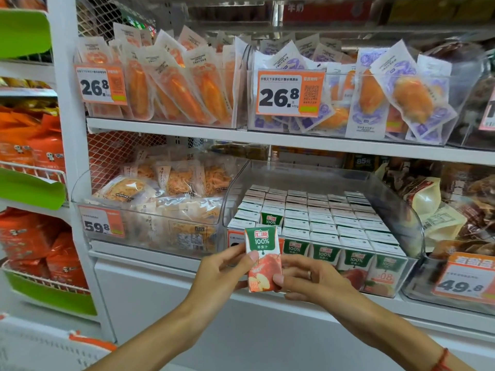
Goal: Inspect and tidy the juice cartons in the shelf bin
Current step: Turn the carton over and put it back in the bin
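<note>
Apple juice carton (263,259) upright before clear shelf bin (412,226), pinched between left hand (219,274) and right hand (310,281). Thumbs on front, fingers curled behind. Rows of cartons (321,220) in bin.

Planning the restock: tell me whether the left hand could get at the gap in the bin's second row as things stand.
Probably not yet: the left hand grips the held carton together with the right hand. The gap itself lies open from above.
</note>
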